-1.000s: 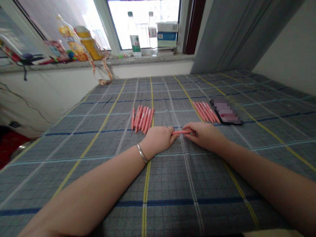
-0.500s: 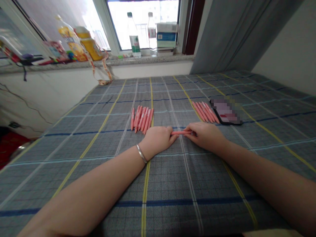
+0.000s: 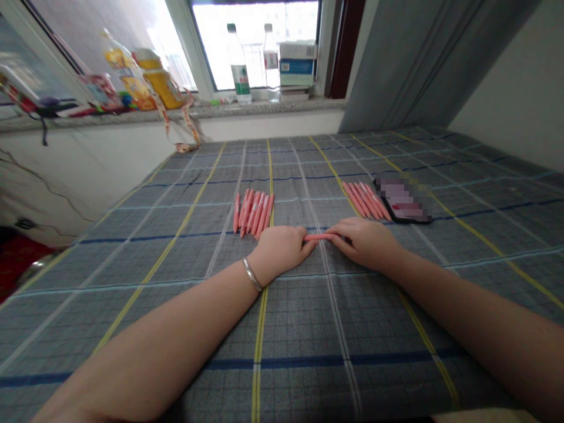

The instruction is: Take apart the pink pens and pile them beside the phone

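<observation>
My left hand (image 3: 282, 249) and my right hand (image 3: 365, 242) rest on the checked bedsheet (image 3: 176, 247) and together grip one pink pen (image 3: 320, 237) that lies crosswise between them. Each hand pinches one end. A silver bangle (image 3: 251, 274) circles my left wrist. Just beyond my left hand lies a row of several pink pens (image 3: 254, 212). A second group of several pink pens (image 3: 365, 200) lies beyond my right hand, beside a dark flat case (image 3: 403, 201).
A windowsill (image 3: 176, 108) at the far end carries two clear bottles (image 3: 240, 61), a box (image 3: 297, 64), yellow bottles (image 3: 141, 73) and small clutter. A grey curtain (image 3: 418, 59) hangs at the right. The bed's left edge drops to the floor.
Both hands and the pen stay nearly still. My right fingers have closed a little further over the pen's right end.
</observation>
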`<control>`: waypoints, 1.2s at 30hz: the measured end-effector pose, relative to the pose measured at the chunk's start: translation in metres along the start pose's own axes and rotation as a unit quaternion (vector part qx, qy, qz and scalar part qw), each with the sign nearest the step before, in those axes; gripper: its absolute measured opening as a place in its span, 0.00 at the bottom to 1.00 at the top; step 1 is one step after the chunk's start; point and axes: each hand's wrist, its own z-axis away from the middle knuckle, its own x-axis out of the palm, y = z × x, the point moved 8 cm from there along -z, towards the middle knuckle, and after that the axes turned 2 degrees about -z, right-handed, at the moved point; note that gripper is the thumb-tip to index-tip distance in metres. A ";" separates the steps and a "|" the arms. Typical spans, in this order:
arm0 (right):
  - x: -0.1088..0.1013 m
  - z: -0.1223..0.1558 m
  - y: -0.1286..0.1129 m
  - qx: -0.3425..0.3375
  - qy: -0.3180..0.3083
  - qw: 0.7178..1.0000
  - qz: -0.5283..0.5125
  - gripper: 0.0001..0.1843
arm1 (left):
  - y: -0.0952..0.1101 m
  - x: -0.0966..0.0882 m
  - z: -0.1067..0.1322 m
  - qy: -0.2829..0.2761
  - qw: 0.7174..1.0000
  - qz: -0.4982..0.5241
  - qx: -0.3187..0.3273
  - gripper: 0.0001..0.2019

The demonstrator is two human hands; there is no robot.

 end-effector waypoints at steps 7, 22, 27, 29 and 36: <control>0.001 -0.001 0.003 0.012 -0.006 1.000 0.017 0.17 | -0.001 0.001 0.000 -0.003 1.000 0.003 -0.001 0.29; 0.001 0.000 0.006 0.029 0.005 0.999 -0.013 0.09 | 0.000 0.000 0.000 -0.008 1.000 0.002 0.004 0.27; 0.002 0.001 0.003 0.006 -0.003 1.000 -0.014 0.13 | 0.000 0.001 -0.001 -0.007 1.000 0.001 0.004 0.28; 0.002 0.001 0.003 0.009 -0.005 1.000 -0.008 0.14 | 0.000 0.001 -0.001 -0.004 1.000 0.001 0.005 0.28; 0.002 0.000 0.006 0.030 -0.003 1.000 -0.002 0.09 | 0.001 0.000 0.000 -0.002 1.000 -0.001 0.008 0.28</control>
